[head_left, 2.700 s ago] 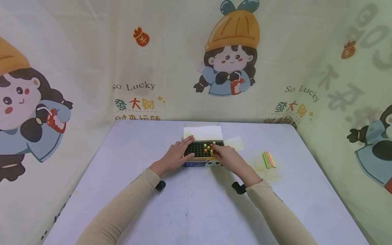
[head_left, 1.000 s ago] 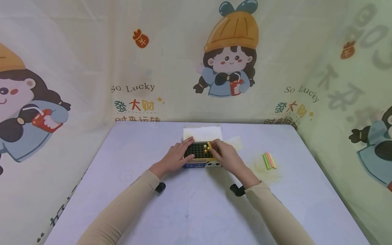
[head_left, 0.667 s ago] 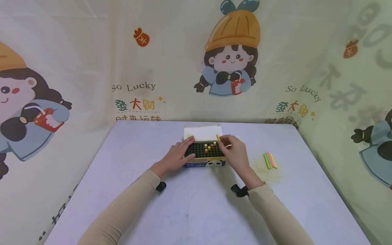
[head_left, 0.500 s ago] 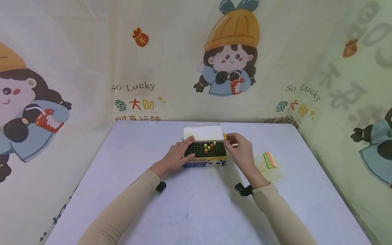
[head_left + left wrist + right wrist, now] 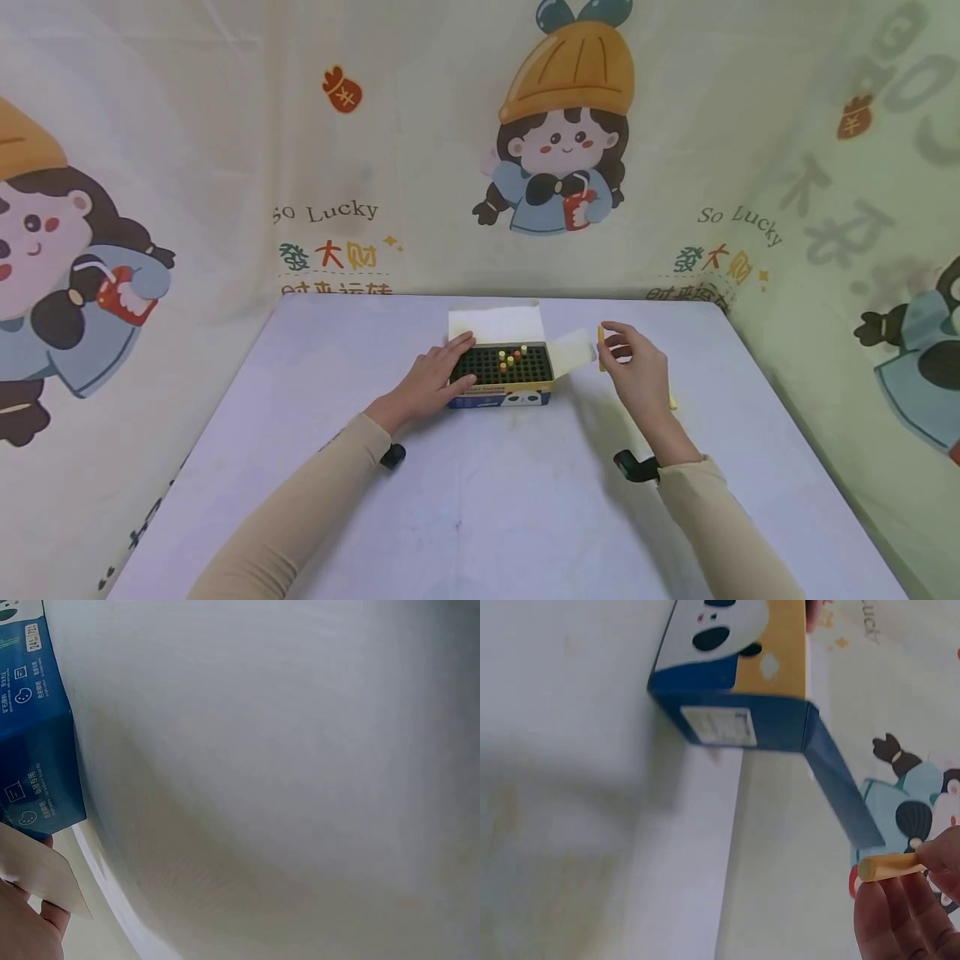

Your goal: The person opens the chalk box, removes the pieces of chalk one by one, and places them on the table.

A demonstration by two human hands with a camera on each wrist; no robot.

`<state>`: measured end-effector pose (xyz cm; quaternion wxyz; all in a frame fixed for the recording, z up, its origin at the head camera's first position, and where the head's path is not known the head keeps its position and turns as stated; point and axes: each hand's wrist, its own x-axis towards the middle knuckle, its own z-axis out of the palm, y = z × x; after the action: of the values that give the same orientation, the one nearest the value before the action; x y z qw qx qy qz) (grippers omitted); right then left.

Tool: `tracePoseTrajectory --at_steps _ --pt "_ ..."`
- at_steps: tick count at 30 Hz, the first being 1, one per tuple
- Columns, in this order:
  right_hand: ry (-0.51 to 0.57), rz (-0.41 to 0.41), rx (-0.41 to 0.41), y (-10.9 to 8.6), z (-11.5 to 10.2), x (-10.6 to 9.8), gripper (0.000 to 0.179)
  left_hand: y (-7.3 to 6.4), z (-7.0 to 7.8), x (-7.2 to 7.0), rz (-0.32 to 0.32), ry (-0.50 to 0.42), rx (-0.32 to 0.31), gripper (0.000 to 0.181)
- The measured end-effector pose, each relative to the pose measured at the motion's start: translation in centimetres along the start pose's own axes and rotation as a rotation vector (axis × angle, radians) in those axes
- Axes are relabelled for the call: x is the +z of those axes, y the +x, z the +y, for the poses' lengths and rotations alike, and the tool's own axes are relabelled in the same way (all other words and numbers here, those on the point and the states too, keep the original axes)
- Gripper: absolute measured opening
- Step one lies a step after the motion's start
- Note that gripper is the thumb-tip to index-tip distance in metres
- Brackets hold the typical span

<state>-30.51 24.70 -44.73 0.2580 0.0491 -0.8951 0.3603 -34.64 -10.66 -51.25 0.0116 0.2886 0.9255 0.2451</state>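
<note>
A blue and yellow chalk box (image 5: 487,398) with a panda on its front stands on the table, its lid open. Inside is a black holder (image 5: 480,367) full of holes, where several coloured chalk sticks (image 5: 503,367) stand upright towards the right. My left hand (image 5: 426,380) holds the box's left end, thumb at the front edge and fingers at the back. Off to the right of the box, my right hand (image 5: 639,367) pinches a yellow-orange chalk stick (image 5: 891,865) between thumb and fingers, above the table.
The white inside of the lid (image 5: 495,325) stands up behind the holder, and an end flap (image 5: 572,353) sticks out to the right. A yellow chalk stick (image 5: 672,403) shows past my right wrist; the chalk lying beside it is hidden. A patterned cloth (image 5: 435,167) hangs behind the table.
My right hand has drawn the yellow-orange chalk out of the holder and carried it right, past the end flap. My left hand stays on the box.
</note>
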Motion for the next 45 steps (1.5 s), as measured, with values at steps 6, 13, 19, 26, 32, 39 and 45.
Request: tracePoseTrajectory --at_steps 6,13,19,26,32,39,45 --pt "-0.047 0.011 0.048 0.0 2.0 -1.2 0.032 0.0 0.0 0.0 -0.01 -0.002 -0.006 0.075" --pt "-0.099 -0.043 0.113 -0.1 4.1 -2.2 0.034 0.0 0.0 0.1 0.005 -0.007 0.001 0.075" --pt "-0.144 -0.121 0.172 -0.7 5.7 -2.7 0.036 0.1 0.0 0.1 0.003 -0.005 0.004 0.075" --pt "-0.206 -0.224 0.253 -1.3 7.5 -2.5 0.036 0.2 -0.2 0.2 -0.011 -0.002 -0.002 0.075" --pt "-0.21 -0.289 0.314 -1.5 8.6 -2.2 0.035 0.2 -0.2 0.2 -0.007 -0.007 -0.003 0.075" --pt "-0.185 -0.292 0.371 -1.7 9.4 -1.9 0.032 0.2 -0.2 0.1 -0.001 -0.003 -0.002 0.075" --pt "-0.159 -0.296 0.414 -1.8 9.8 -1.6 0.032 0.1 -0.2 0.1 0.007 -0.009 0.001 0.075"
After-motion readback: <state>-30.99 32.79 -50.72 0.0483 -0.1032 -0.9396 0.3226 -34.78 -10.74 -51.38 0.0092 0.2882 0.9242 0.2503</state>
